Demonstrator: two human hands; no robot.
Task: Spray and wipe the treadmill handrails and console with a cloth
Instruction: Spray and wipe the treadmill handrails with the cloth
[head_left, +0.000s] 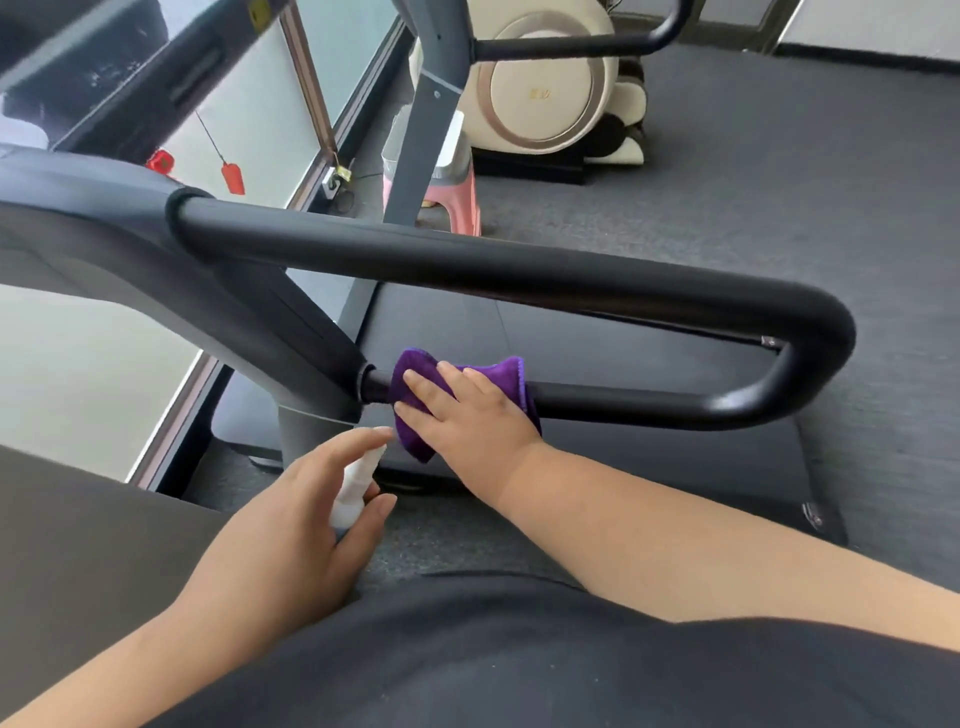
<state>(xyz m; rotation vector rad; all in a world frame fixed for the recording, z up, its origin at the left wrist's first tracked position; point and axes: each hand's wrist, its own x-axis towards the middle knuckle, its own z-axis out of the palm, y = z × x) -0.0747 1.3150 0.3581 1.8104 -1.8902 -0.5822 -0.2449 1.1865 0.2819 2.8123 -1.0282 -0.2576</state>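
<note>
Your dark shirt (467, 665) fills the bottom edge. Above it, your left hand (291, 525) is curled round a small white spray bottle (356, 486), nozzle toward the rail. Just beyond, your right hand (467, 415) presses a soft purple cloth (415, 395) round the lower bar of the handrail (519, 270), fingers draped over it, close to where the bar meets the grey upright (311, 353). The rail is a smooth, matte black tube bent in a loop. Behind stand a pink stool (457, 202) and a cream massage chair (550, 83) on grey carpet (779, 182).
</note>
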